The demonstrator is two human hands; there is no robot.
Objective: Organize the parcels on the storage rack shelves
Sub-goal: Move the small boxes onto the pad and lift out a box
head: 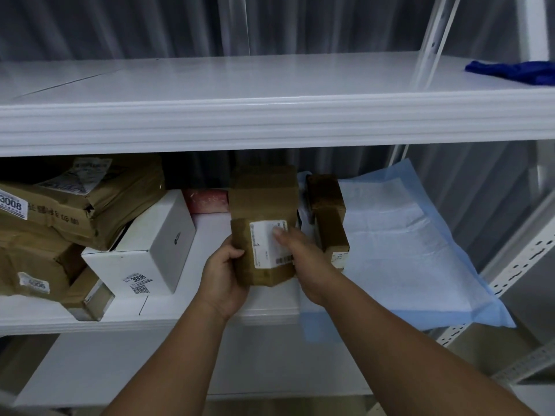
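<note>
Shelf [270,313]: brown parcel [264,223] between both grips.

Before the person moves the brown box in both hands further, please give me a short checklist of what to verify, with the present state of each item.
1. Grip on the brown box: left hand curls round its left edge, right hand holds its right side with the thumb on the white label. Ok.
2. Label readable: faces the camera, print blurred. Cannot tell.
3. Room on the left: white box stands apart from the held box. Ok.
4. Room on the right: small brown box sits very close. Not ok.
5. Free space on the blue sheet: bare area on the right. Ok.
6. Upper shelf: mostly bare, blue cloth at far right. Ok.
</note>
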